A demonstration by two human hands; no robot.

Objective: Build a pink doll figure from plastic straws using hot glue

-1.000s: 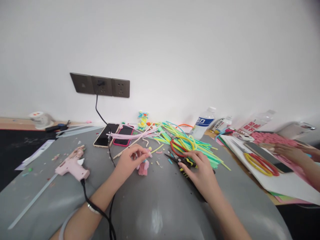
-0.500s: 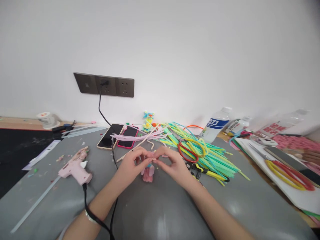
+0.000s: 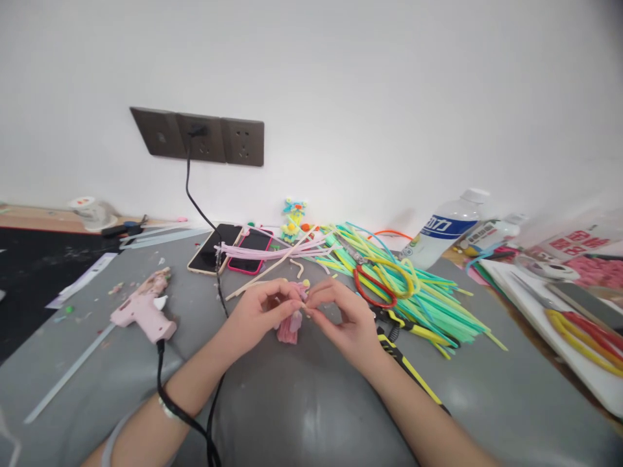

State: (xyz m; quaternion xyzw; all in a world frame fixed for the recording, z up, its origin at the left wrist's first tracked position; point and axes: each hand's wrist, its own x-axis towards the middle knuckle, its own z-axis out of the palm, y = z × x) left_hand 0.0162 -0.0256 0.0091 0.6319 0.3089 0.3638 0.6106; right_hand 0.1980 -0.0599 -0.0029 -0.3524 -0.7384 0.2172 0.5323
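Observation:
A small pink fuzzy figure (image 3: 288,332), with a pale lilac part at its side, shows below and behind my fingertips. My left hand (image 3: 256,318) is closed at its left edge, thumb and fingers pinched on it. From the other side my right hand (image 3: 346,324) meets it, thumb and forefinger pressed together on a tiny pale bit that is too small to name. The fingertips of both hands nearly touch and cover the figure's middle. A little pink and yellow shows above them.
A pink hot glue gun (image 3: 146,314) lies at left, its black cord passing my left forearm. Behind my hands are two phones (image 3: 208,250), pink pipe cleaners (image 3: 272,250) and a yellow-blue figure (image 3: 293,220). Green pipe cleaners (image 3: 438,305), scissors (image 3: 374,285), pliers (image 3: 413,331) and a bottle (image 3: 445,227) crowd the right.
The view has shifted, with the socket higher and the bottle farther right. My fingertips have parted slightly and dropped lower over the figure, with more pink showing above them.

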